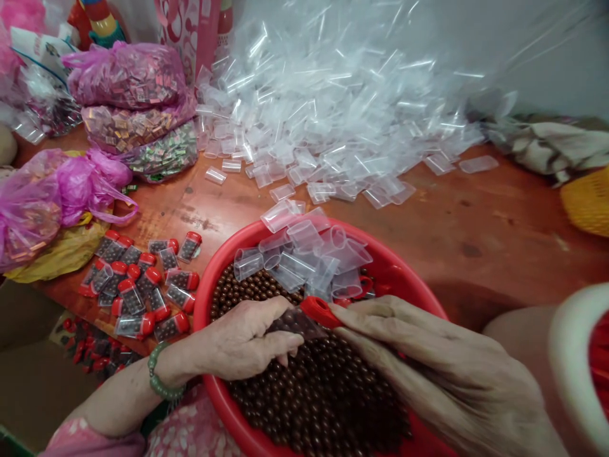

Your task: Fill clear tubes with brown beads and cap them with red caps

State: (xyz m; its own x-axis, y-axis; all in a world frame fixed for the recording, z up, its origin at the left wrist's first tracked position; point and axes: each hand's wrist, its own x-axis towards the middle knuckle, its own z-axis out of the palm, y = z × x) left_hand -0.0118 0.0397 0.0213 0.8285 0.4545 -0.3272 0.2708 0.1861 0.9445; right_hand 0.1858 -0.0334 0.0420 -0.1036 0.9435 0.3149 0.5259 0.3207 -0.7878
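My left hand (pixel 252 336), with a green bead bracelet at the wrist, grips a clear container (pixel 297 322) with dark balls inside. My right hand (pixel 428 355) pinches a red cap (pixel 321 311) at the container's right end. Both hands are over a red basin (pixel 214 266) of small brown balls (pixel 304 393). Clear empty tubes (pixel 304 254) lie on the balls at the basin's far side. Left of the basin, filled containers with red caps (pixel 130 296) are scattered on the wooden table (pixel 476 235).
A large heap of clear tubes (pixel 333 114) covers the back of the table. Pink bags of small packets (pixel 128 76) are stacked at the back left. At the right are a yellow basket (pixel 587 200) and a white-rimmed container (pixel 566 362) with red contents.
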